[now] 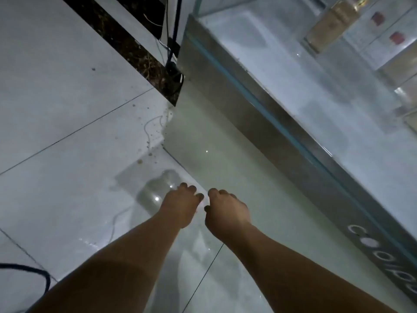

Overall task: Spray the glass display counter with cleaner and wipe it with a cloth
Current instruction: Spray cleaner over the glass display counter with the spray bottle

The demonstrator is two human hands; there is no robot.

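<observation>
Left hand (180, 207) and right hand (226, 211) hang side by side above the tiled floor (56, 109), fingers curled; whether either grips anything cannot be discerned. The glass display counter (225, 91) stands just to their right.

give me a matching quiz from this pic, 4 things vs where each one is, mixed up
1 bottle
2 black cable
3 white lettering
4 dark floor strip

a floor, bottom left
b front of the counter, lower right
c top right, by the counter glass
d upper middle, left of the counter

Pairs: 1-c, 2-a, 3-b, 4-d
</observation>
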